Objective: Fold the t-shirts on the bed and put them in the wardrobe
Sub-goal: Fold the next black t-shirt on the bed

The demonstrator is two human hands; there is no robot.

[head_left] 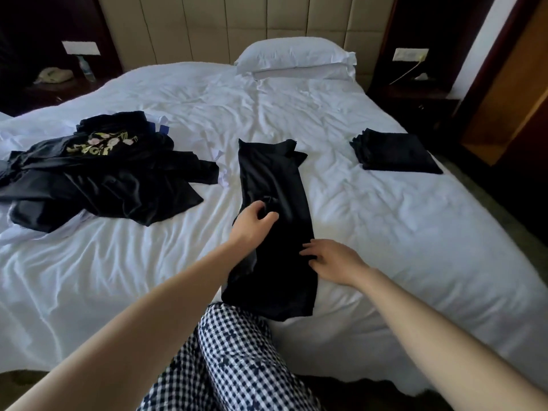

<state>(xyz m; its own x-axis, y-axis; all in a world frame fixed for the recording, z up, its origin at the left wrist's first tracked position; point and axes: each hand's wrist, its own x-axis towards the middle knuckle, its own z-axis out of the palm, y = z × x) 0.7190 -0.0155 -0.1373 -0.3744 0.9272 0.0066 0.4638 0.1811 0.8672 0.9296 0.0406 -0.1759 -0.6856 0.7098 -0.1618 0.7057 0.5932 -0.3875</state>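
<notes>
**Between the hands: shirt strip lying lengthwise**

Folded to a narrow strip, the black t-shirt (274, 185) lies on the bed (385, 218), long axis pointing away from the person. With curled fingers, the left hand (253, 222) pinches cloth at mid-strip; the right hand (333, 262), fingers nearly straight, touches the nearer right edge.

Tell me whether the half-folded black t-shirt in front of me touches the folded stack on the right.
Apart. The head view shows a wide strip of bare white sheet between the half-folded t-shirt and the folded stack.
</notes>
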